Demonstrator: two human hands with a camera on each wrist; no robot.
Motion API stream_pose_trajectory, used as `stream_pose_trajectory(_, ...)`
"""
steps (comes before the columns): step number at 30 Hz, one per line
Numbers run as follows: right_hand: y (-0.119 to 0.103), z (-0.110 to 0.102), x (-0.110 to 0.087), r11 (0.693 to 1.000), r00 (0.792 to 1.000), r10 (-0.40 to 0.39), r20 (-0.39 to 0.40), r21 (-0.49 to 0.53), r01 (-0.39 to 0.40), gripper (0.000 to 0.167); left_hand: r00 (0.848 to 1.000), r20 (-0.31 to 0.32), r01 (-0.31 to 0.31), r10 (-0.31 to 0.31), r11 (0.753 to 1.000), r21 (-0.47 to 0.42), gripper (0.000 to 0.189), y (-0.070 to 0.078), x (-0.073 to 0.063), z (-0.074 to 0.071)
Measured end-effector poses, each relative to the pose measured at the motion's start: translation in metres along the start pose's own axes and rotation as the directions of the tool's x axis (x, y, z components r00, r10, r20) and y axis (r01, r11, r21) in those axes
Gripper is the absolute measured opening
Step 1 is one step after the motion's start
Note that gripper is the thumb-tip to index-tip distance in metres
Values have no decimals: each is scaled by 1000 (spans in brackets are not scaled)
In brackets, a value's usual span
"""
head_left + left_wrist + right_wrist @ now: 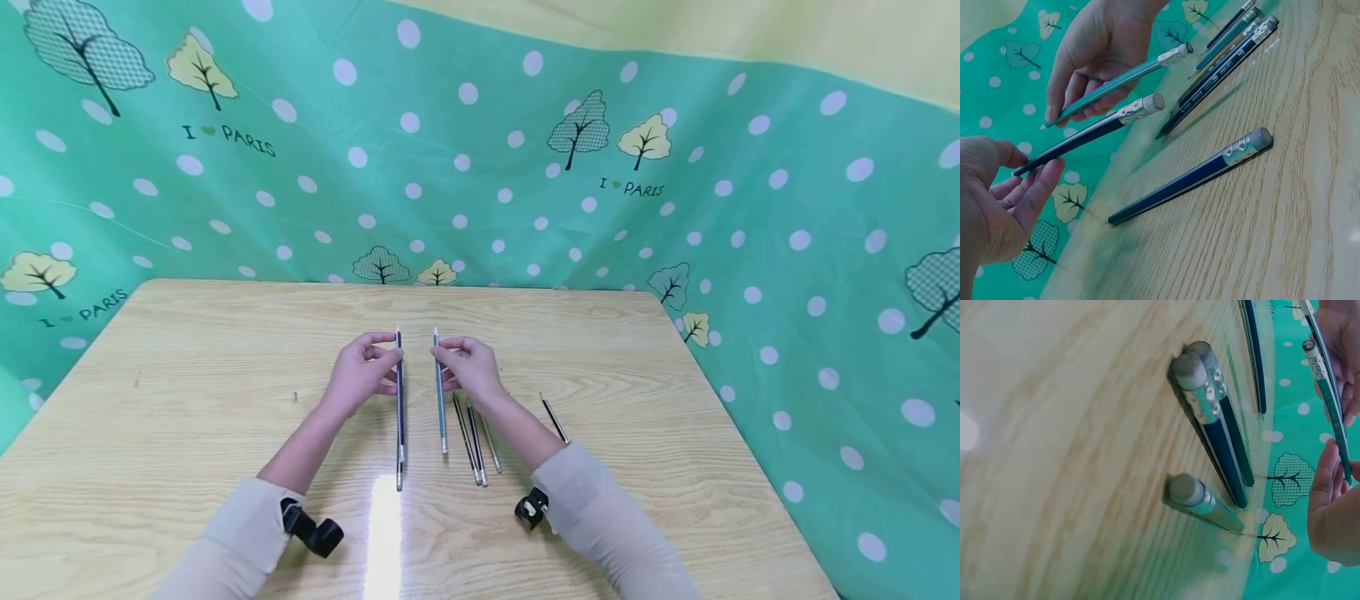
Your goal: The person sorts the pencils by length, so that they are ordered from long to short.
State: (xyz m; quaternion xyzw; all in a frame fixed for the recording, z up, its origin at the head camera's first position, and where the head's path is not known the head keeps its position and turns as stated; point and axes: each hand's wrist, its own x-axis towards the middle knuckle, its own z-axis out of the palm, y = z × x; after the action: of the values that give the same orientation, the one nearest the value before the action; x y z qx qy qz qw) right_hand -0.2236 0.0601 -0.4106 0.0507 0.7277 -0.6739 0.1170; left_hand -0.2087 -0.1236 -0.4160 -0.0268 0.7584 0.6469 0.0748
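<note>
My left hand point(358, 375) pinches a dark blue pencil point(1088, 139) between thumb and fingers near its sharpened end. That pencil is raised off the table, its eraser end towards me. Below it, a second dark blue pencil point(1179, 190) lies on the wood. To the right, my right hand point(474, 368) pinches a light blue pencil point(440, 400) near its tip, also raised and pointing away. The two held pencils stand roughly parallel with a gap between them. Under my right forearm lie two dark pencils point(476, 442) and a gold-toned pencil point(491, 446), erasers towards me.
Farther right, another dark pencil point(552, 414) lies partly behind the right sleeve. A tiny reddish bit point(295, 397) is on the wooden table point(187, 358) left of my hands. A green dotted curtain point(465, 167) hangs behind the table and along its right side.
</note>
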Motion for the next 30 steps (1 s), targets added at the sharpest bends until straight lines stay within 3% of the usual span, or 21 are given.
stream_pose_trajectory(8, 3, 1, 1, 1000, 999, -23, -25, 20, 23, 26, 1000, 1, 0, 0, 1000, -14, 45, 1, 0, 5)
stream_pose_trajectory(30, 4, 1, -1, 1000, 1000, -8, -5, 18, 8, 26, 1000, 19, 0, 1, 1000, -26, 46, 1, 1, 10)
